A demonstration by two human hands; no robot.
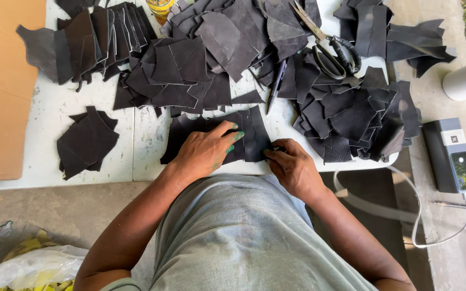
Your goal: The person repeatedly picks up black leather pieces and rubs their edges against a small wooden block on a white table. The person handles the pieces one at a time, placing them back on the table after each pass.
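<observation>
Right now I see black leather piece (246, 137) flat on table (141, 145) near front edge, just ahead of my torso. Left hand (206, 151) spread flat, pressing on it; right hand (292, 167) pinching its right edge, fingers together. Scissors (330, 48) and pen (276, 83) beyond piece, among scrap heaps (351, 113). Small stack (84, 140) left of piece.

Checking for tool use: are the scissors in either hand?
No, the scissors lie on the leather heap, while both hands press the black leather pieces at the table edge.
</observation>
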